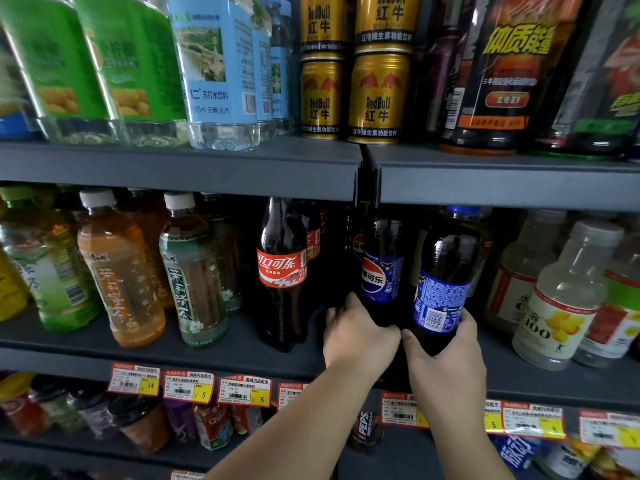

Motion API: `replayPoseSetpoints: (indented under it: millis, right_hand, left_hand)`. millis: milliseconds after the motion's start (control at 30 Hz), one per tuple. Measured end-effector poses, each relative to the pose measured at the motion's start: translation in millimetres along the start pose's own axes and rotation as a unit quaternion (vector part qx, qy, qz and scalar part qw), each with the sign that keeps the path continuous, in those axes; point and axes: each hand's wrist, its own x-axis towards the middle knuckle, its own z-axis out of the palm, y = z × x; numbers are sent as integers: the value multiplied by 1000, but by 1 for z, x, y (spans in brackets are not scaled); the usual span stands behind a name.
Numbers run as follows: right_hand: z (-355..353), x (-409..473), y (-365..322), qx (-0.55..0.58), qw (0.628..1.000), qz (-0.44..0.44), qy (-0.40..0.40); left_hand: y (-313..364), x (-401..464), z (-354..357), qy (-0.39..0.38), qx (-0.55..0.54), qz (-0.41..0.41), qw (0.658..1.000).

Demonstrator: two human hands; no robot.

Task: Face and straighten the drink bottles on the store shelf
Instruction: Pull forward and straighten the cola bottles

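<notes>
Two dark Pepsi bottles stand on the middle shelf (207,358). My left hand (358,336) grips the base of the left Pepsi bottle (381,271), whose logo faces front. My right hand (446,355) grips the lower part of the right Pepsi bottle (446,282); it has a blue cap and its barcode side faces out, tilted slightly. A Coca-Cola bottle (282,275) stands just left of my left hand, label forward.
Tea bottles (121,271) lean along the left of the same shelf, and pale vitamin drink bottles (557,299) stand on the right. Red Bull cans (377,98) and water bottles fill the shelf above. Price tags (188,389) line the shelf edge; more drinks sit below.
</notes>
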Motion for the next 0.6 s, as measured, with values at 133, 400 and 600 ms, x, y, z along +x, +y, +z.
replayPoseSetpoints:
  millis: [133,400,600]
  right_hand:
    - [0,-1,0,-1,1000,-1,3]
    - [0,0,2,-12,1000,8,2]
    - [1,-1,4,-16,1000,6,4]
  left_hand:
    - [-3,0,-1,6,-10,1,1000]
    - [-1,9,9,26,50,3,998]
    - [-1,13,15,52,68,-4,996]
